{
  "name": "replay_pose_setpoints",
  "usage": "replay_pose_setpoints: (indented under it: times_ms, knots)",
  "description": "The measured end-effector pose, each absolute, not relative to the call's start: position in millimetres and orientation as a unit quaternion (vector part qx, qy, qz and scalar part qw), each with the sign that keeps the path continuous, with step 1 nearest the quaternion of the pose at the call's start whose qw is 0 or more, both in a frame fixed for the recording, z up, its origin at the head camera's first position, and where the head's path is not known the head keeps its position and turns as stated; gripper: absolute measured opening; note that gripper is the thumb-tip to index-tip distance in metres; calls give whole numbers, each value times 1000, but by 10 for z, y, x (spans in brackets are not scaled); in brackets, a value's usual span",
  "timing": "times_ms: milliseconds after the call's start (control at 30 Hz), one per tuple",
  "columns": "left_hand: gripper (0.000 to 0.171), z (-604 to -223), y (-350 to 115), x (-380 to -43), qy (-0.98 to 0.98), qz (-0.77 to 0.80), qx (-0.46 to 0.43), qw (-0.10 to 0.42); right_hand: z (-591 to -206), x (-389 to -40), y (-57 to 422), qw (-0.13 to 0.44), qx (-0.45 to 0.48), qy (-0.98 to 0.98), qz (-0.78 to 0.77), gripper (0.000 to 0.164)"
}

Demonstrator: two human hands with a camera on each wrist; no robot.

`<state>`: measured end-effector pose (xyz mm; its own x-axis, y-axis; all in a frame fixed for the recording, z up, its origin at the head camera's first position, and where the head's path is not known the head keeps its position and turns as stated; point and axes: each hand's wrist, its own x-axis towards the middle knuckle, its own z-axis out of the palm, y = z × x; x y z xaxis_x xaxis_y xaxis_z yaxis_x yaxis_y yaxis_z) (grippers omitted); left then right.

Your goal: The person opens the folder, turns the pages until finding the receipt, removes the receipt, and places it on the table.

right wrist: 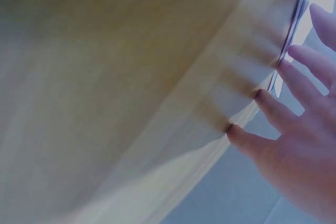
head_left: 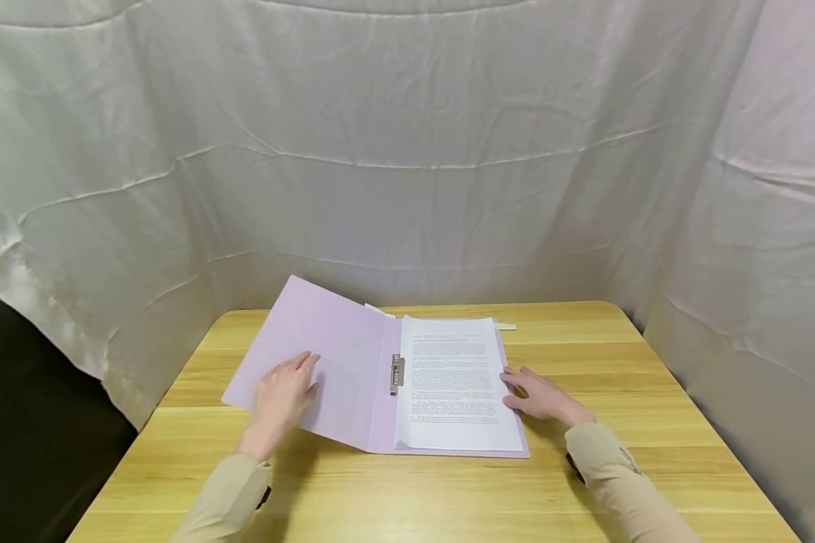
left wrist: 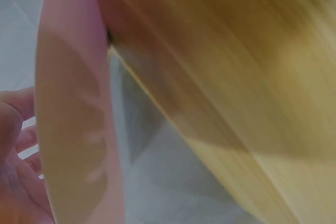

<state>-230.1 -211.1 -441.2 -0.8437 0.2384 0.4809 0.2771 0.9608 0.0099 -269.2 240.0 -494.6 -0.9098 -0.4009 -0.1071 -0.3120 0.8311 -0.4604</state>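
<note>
A light purple folder [head_left: 342, 354] lies spread on the table, its left cover tilted up off the wood. My left hand [head_left: 281, 396] is against the inner side of that cover with its fingers loosely extended; in the left wrist view the hand [left wrist: 21, 166] shows partly behind the cover [left wrist: 68, 103]. A metal clip [head_left: 397, 375] sits by the spine. To its right lies a stack of printed paper [head_left: 455, 385]. My right hand [head_left: 539, 394] rests at the folder's right edge, fingers spread, and in the right wrist view its fingertips [right wrist: 239, 132] touch down on the wood.
The wooden table [head_left: 618, 392] carries the folder near its back edge. Pale tabs stick out at the folder's top, one at the right [head_left: 505, 326] and one near the spine [head_left: 380, 310]. Grey cloth [head_left: 407, 211] hangs behind and along both sides.
</note>
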Motion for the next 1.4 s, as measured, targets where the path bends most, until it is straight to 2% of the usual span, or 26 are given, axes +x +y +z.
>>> replay_pose_setpoints:
  times_ms: [233,700,1133,1400]
  knots:
    - [48,-4525,-2036,-2441,-975,-63,-131,166,-4924,-2724,2337,75,-187,953,-224,56]
    - [63,-4704,-1931,-2752,-979,-143,-143,7,-4990,-2839,2278,75,-179,952,-235,63]
    - [77,-4799,-1778,-2906,-966,-190,-153,-81,-5028,-2957,2200,66,-236,942,-231,65]
    - [83,-4893,-1748,-2936,-961,-208,-147,-110,-4981,-2972,2144,97,-230,938,-242,70]
